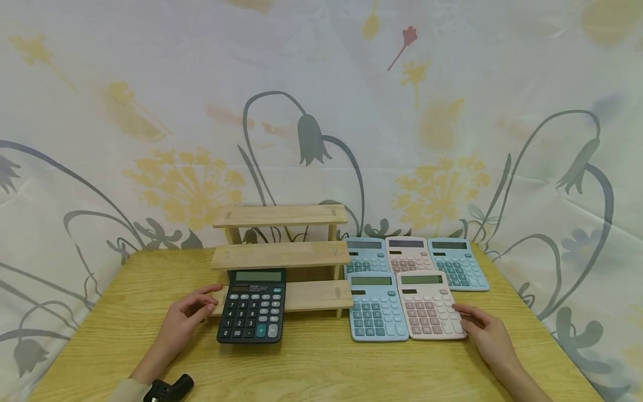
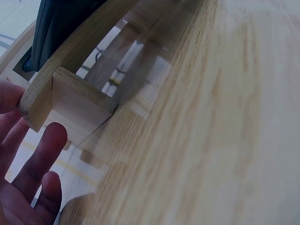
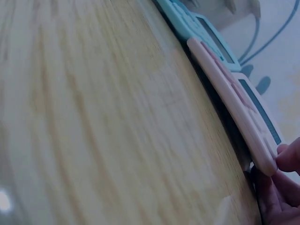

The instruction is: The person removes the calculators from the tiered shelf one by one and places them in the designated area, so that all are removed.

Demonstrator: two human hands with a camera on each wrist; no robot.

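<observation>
My right hand point(image 1: 487, 338) pinches the right edge of a pink calculator point(image 1: 431, 312). In the right wrist view, a fingertip lies at the calculator's rim point(image 3: 262, 161) and other fingers curl beside and beneath it. My left hand point(image 1: 183, 318) is at the left end of the bottom board of a wooden three-step rack point(image 1: 318, 296). Seen from the left wrist, one fingertip is right at the board's end point(image 2: 35, 105), while the other fingers are spread loosely. A black calculator point(image 1: 253, 304) leans on that bottom step, tilted, just right of my left hand.
Left of the pink calculator lies a blue calculator point(image 1: 379, 312). Behind them a row holds another blue one point(image 1: 365, 255), a pink one point(image 1: 409, 257) and a third blue one point(image 1: 458, 265). A patterned cloth point(image 1: 321, 139) hangs behind the wooden table point(image 1: 326, 368).
</observation>
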